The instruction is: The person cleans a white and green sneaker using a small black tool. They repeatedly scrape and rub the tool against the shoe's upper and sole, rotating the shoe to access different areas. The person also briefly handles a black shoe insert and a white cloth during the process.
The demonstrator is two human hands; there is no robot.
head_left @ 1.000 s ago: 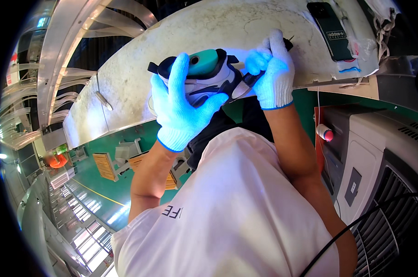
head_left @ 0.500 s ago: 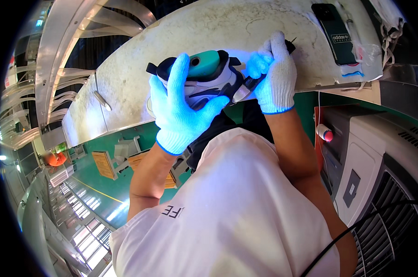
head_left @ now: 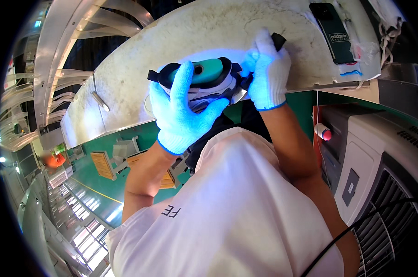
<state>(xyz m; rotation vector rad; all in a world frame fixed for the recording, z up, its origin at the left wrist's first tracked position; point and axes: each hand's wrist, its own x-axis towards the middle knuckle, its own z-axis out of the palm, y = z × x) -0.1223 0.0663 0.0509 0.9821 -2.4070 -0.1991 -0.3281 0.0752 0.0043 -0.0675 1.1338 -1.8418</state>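
A white and dark shoe hangs over the near edge of the worktable, its opening upward around a teal shoe last with a round hole. My left hand, in a white knit glove lit blue, grips the shoe from its left and near side, fingers over the top and thumb along the side. My gloved right hand is closed around a dark-handled tool. One dark end sticks out above the fist, and a flat pale tip sits at the shoe's right end. Whether the tip touches the shoe, I cannot tell.
The stained pale worktable curves across the front. A dark phone lies at its far right beside clear plastic. A small metal piece lies at the left. Grey machine housing stands right of my arm, with a black cable nearby.
My right hand has shifted slightly left toward the shoe, with the tool tilted differently. The shoe has dropped a little and turned slightly in my left hand.
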